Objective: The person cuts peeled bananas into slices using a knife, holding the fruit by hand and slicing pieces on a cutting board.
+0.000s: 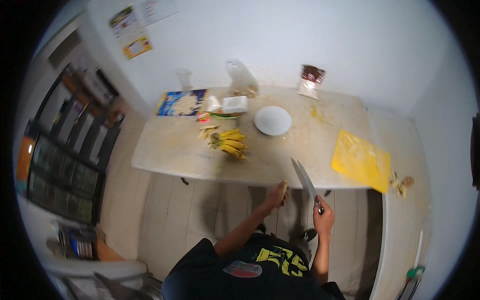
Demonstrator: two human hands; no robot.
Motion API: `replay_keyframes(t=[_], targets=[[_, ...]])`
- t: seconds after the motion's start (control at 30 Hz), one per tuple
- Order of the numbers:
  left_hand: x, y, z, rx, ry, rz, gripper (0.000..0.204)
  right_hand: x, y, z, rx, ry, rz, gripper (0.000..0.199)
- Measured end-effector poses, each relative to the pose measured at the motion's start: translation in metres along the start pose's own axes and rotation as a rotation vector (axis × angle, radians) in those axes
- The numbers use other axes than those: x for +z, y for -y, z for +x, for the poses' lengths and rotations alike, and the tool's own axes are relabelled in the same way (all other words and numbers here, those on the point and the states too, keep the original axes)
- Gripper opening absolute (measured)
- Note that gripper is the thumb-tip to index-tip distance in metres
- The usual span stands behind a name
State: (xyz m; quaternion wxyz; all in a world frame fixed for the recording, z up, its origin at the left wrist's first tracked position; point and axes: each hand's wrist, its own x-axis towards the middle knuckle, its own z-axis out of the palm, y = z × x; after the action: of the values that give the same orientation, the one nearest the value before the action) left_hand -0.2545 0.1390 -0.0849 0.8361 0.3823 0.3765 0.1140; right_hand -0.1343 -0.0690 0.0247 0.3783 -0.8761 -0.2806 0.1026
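My right hand is closed round the dark handle of a knife, its long blade pointing up and away toward the table. In front of my body, my left hand grips a pale yellow, elongated piece of food; my fingers hide part of it, so its exact kind is unclear. Both hands are just short of the table's front edge, and the blade is apart from the held piece. A bunch of yellow bananas lies on the table to the left. Beyond the knife stands a white plate.
The table also carries a yellow sheet, a white box, a clear bag, a blue mat with pale pieces and a brown-and-white packet. Scraps lie on the right-hand counter.
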Motion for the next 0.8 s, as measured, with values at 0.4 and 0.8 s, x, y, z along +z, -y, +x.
replay_keyframes(t=[0.4,0.8], targets=[[0.113,0.028,0.029,-0.140,0.122,0.335,0.032,-0.070,-0.127,-0.069,0.507,-0.192,0.003,0.037],[0.258,0.063,0.138,-0.133,0.231,0.147,0.039,-0.162,-0.254,-0.003,0.425,-0.272,0.051,0.032]])
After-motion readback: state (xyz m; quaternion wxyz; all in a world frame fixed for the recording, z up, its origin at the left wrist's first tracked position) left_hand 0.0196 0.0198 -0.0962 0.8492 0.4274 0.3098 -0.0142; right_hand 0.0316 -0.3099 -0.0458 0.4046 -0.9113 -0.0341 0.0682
